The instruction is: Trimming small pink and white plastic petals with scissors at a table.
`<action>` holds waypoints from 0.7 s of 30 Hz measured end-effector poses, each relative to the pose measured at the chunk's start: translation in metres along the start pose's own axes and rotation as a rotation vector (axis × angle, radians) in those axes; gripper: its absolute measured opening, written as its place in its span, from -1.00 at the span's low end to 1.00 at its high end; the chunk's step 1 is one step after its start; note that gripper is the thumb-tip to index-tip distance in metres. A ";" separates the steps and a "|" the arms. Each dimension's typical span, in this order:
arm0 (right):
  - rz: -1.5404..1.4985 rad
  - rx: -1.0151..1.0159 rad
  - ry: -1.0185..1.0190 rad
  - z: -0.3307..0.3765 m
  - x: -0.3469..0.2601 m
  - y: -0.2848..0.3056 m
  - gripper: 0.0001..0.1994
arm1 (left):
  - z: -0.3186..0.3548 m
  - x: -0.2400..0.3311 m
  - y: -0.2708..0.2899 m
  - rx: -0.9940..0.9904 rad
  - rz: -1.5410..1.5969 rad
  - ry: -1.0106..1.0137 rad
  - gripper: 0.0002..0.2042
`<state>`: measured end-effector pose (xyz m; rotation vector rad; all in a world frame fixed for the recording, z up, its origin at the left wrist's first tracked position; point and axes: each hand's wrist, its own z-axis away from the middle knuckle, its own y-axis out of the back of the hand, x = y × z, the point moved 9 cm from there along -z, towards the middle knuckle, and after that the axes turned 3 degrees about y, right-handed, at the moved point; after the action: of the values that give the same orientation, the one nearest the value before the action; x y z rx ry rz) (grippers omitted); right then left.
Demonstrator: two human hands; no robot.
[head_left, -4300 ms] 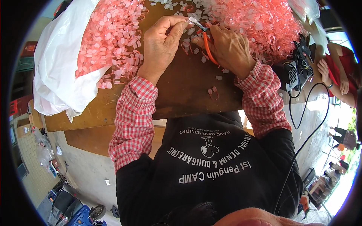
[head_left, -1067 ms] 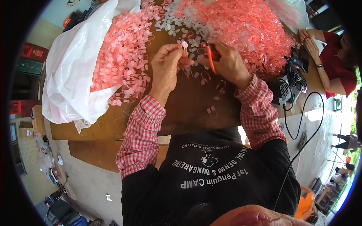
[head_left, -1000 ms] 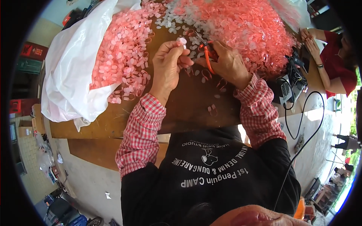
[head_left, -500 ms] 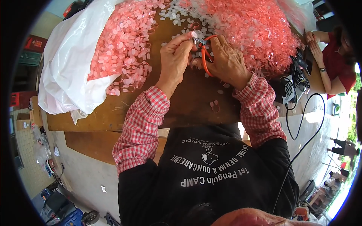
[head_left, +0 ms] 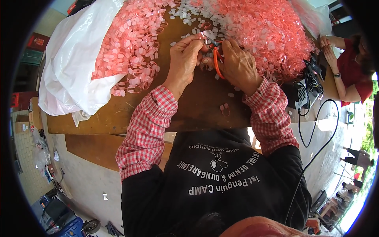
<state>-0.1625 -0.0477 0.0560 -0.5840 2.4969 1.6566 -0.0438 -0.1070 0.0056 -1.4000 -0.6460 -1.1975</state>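
Note:
My left hand (head_left: 184,59) pinches a small pinkish plastic piece (head_left: 203,36) between thumb and fingers, above the table. Closed around the orange handles of a pair of nippers (head_left: 216,59) is my right hand (head_left: 238,65); the metal jaws reach left to the piece at my left fingertips. Whether the jaws are pressed together cannot be made out. White oval bits (head_left: 185,15) are scattered beyond my hands. On the tabletop nearer my body lies one loose pink looped piece (head_left: 225,109).
A big heap of pink plastic pieces (head_left: 272,39) rises at the right. More pink pieces (head_left: 126,39) spill from a white bag (head_left: 75,63) at the left. A black device with cables (head_left: 302,93) stands at the table's right. Another person's forearm (head_left: 335,71) rests beyond it.
The nippers' handles have tilted and shifted slightly right, with the jaws still by the small piece. Both hands stay almost in place; the whole view has shifted a little.

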 end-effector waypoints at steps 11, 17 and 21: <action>0.004 -0.062 -0.062 0.002 0.001 0.002 -0.38 | 0.003 -0.006 -0.006 0.011 0.025 0.065 -0.84; 0.042 -0.054 -0.039 0.003 0.000 -0.001 -0.41 | -0.001 -0.006 -0.007 -0.055 -0.003 -0.019 -0.83; 0.021 0.045 0.022 0.003 0.001 0.002 -0.45 | -0.002 -0.006 -0.007 -0.060 0.004 -0.011 -0.83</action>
<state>-0.1640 -0.0447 0.0560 -0.5770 2.5566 1.6053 -0.0524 -0.1055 0.0022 -1.4587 -0.6194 -1.2157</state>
